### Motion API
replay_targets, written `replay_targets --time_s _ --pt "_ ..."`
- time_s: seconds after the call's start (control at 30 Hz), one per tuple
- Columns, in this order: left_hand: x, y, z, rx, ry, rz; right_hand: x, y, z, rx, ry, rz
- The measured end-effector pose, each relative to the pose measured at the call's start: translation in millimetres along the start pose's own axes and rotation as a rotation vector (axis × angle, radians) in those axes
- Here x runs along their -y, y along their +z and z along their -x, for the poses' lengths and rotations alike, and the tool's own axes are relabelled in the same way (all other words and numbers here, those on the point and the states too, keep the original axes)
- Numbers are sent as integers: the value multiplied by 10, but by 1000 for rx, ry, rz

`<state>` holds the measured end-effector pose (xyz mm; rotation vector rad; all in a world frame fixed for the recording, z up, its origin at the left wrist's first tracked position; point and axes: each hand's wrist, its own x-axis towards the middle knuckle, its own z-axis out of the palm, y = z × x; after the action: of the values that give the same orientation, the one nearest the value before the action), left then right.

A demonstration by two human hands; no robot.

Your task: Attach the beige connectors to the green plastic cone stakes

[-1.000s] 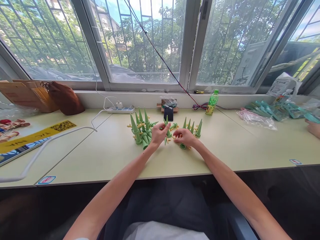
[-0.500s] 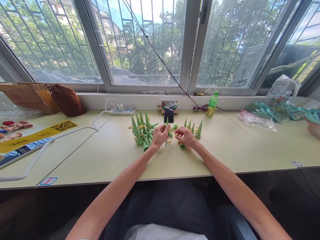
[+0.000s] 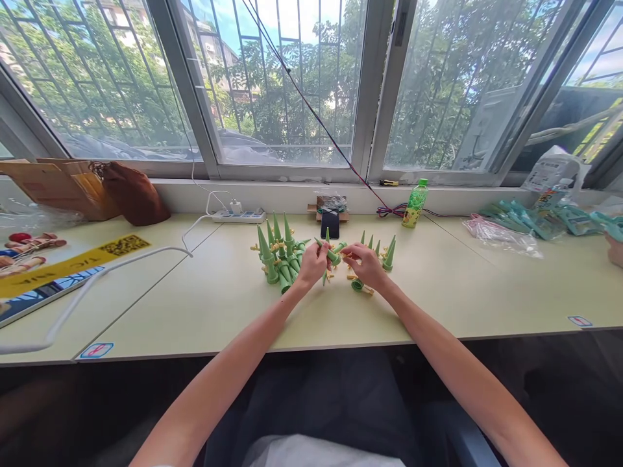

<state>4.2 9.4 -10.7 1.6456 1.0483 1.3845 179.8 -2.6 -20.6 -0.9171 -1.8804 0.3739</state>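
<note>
My left hand (image 3: 314, 263) is closed round a green plastic cone (image 3: 333, 258), which lies tilted with its wide end toward my right hand. My right hand (image 3: 366, 264) pinches a small yellow piece (image 3: 343, 254) close to that cone's base; the fingers partly cover it. Left of my hands, several green cones (image 3: 267, 256) with yellow pegs stand upright, and others (image 3: 285, 280) lie in a pile. More upright cones (image 3: 389, 254) are beyond my right hand. Under its wrist lie a green cone (image 3: 357, 285) and a loose yellow piece (image 3: 368, 291).
A phone (image 3: 329, 224) leans behind my hands. Farther back are a green drink bottle (image 3: 415, 204), a power strip (image 3: 239, 216) and coiled cables (image 3: 390, 211). Plastic bags (image 3: 506, 237) lie at right, near another person's hand (image 3: 615, 250). A white tube (image 3: 87, 285) crosses the left side.
The green cone in my left hand has turned, so its wide end shows more clearly toward my right hand. My right hand stays close by, its fingers slightly shifted.
</note>
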Motion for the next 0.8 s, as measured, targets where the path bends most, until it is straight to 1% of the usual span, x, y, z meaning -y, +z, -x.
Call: replay_targets --time_s 0.17,0.3,0.47,0.8 --pt "10 12 -9 53 8 57 35 8 -3 -28 15 -33" --pt "32 14 -3 98 41 16 56 3 -5 -55 48 -44" --pt "58 19 4 119 77 -27 46 1 -7 -52 65 -66" --pt "69 23 22 145 87 -67 37 -5 2 -28 82 -66"
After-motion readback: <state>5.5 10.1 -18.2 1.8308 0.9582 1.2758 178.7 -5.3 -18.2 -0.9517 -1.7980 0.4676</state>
